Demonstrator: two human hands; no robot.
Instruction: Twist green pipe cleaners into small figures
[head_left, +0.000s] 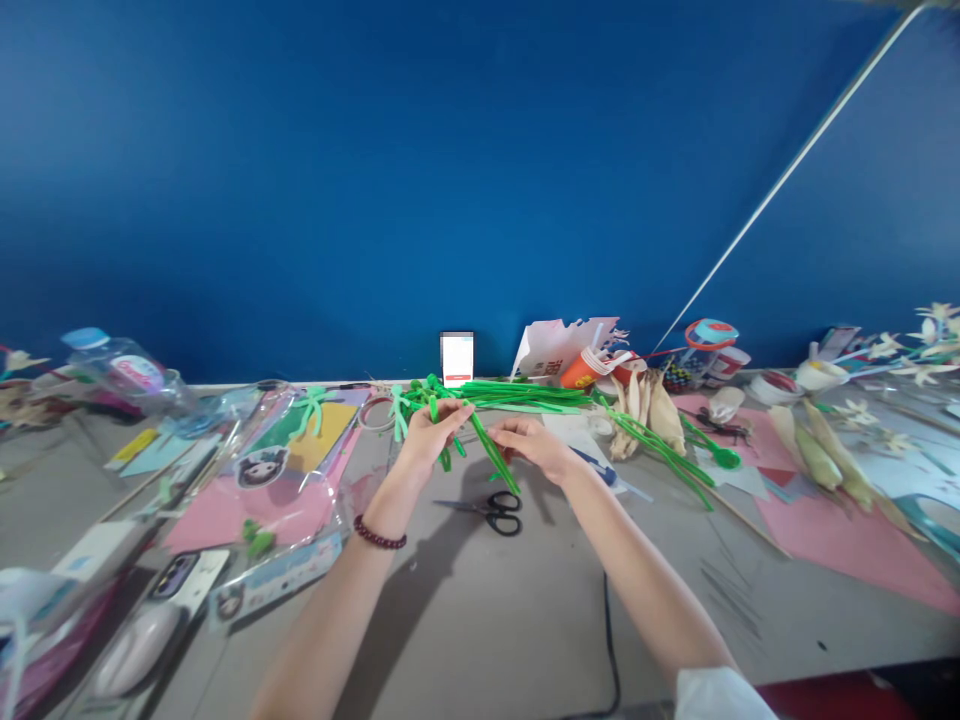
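Note:
Green pipe cleaners (495,456) slant down between my two hands above the table. My left hand (433,438), a dark red bead bracelet at its wrist, pinches their upper end; more green strands hang below its fingers. At their right side, the closed fingertips of my right hand (531,446) grip the strands; the exact contact is small and partly hidden. Black-handled scissors (501,513) lie partly opened on the table just below the hands. Behind the fingers is a pile of loose green pipe cleaners (525,394).
A lit phone (457,358) leans against the blue wall (480,200). Orange paper cups (581,370) and dried husks (660,415) stand to the right. Pink paper (855,545) lies farther right. Leftward are a plastic bottle (124,365), clear packaging (300,500) and a mouse (140,648).

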